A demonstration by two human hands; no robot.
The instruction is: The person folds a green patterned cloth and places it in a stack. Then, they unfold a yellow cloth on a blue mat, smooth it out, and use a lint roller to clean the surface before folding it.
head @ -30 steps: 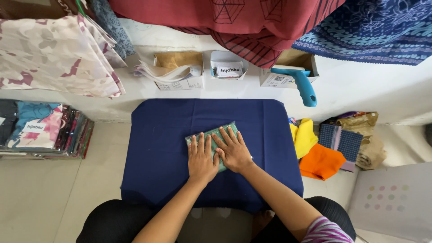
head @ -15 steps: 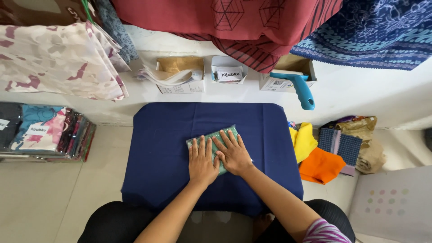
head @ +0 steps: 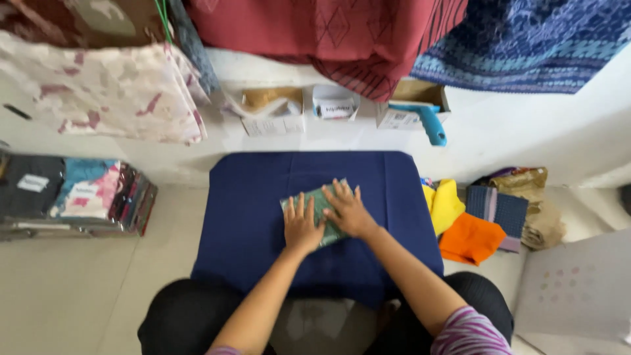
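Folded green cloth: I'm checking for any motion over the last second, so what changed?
Nothing visibly changed. Both hands, left hand and right hand, lie flat on the folded green cloth on the dark blue table cover, as before.

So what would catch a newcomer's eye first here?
Both hands, left hand and right hand, lie flat on a small folded green patterned cloth at the middle of a dark blue cloth-covered table. To the right, bright yellow and orange folded fabrics sit on the floor.
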